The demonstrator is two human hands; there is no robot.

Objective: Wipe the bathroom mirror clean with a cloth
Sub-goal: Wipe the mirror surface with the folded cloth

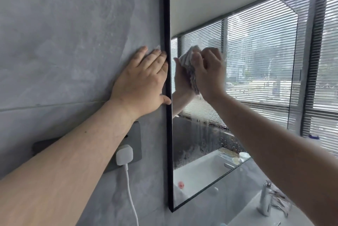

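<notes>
Left hand (144, 86): bare.
Left forearm (76, 152): unsleeved; small dark mole (86, 131) behind wrist.
Right hand (208, 73): bare.
Right forearm (274, 143): unsleeved.

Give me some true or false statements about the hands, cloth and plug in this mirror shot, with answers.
1. The right hand grips the cloth against the mirror. True.
2. The left hand holds a spray bottle. False: it lies flat on the wall, at the frame.
3. A white plug sits in the socket. True.
4. The frame is white. False: it is black.
5. The mirror's lower part is dry. False: droplets show there.
</notes>
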